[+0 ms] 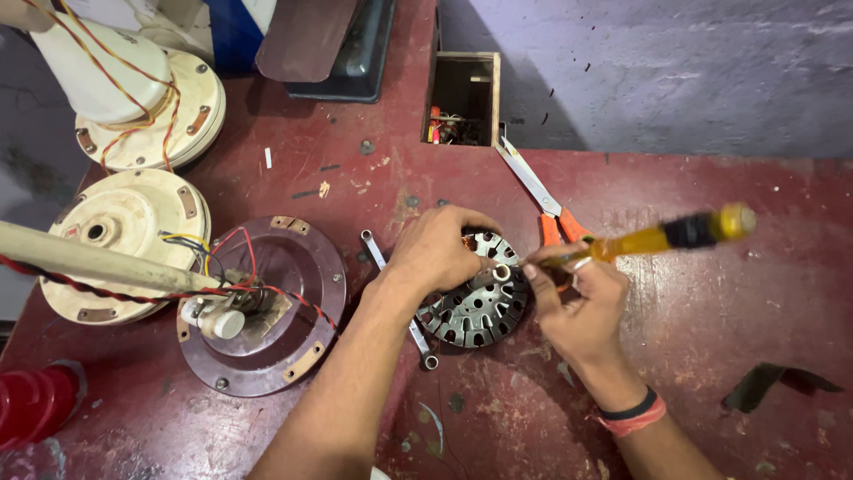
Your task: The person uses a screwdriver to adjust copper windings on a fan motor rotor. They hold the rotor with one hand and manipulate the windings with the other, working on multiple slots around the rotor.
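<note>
My left hand [437,249] rests on top of a round slotted metal fan stator [480,307] on the dark red table, gripping it. My right hand [577,307] holds a screwdriver with a yellow and black handle [662,236]; its tip end points toward the stator's centre tube [500,273]. Copper winding shows at the stator's top edge under my left fingers. A spanner [418,333] lies partly under my left forearm, beside the stator.
A brown fan motor cover with wires and a shaft [262,307] lies left of the stator. Two cream fan housings [124,240] [147,107] sit at the far left. Orange-handled scissors [542,200], a small wooden box [462,98] and a red object [35,400] are also here.
</note>
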`<state>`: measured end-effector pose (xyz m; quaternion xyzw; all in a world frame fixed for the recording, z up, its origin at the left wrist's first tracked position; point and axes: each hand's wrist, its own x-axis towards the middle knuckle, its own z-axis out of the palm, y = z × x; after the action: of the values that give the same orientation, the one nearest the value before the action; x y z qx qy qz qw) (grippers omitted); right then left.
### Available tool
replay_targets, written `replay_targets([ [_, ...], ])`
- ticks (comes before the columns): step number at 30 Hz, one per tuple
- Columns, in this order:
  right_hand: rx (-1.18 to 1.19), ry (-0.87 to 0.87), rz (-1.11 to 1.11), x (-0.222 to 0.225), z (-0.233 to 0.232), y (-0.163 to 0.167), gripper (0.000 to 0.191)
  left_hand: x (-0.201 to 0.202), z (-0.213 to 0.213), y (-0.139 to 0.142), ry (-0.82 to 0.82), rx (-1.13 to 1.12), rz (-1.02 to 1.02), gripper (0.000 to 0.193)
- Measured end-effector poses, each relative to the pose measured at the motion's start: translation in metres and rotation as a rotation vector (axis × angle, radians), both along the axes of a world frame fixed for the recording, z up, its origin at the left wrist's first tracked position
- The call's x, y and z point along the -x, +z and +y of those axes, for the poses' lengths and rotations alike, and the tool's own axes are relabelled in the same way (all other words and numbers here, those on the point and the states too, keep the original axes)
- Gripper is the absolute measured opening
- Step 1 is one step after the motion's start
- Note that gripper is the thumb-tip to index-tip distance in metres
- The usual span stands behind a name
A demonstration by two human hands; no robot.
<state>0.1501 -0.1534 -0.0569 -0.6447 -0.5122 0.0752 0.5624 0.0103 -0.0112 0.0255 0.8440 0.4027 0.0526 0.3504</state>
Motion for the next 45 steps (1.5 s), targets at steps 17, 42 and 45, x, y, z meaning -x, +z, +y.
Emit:
replay_targets([
  [17,-0.056,-0.040,-0.139,0.030,-0.040,0.032,0.012,-0.001,0.005,-0.007,0.020,0.039,0.045,0.045],
  [42,0.018,-0.131,-0.057,0.037,-0.033,0.028,0.010,-0.003,0.004,-0.005,0.062,0.094,0.106,0.044],
  [45,0.050,-0.107,0.044,0.037,-0.031,0.029,0.011,-0.003,0.004,-0.004,0.058,0.078,0.092,0.045],
])
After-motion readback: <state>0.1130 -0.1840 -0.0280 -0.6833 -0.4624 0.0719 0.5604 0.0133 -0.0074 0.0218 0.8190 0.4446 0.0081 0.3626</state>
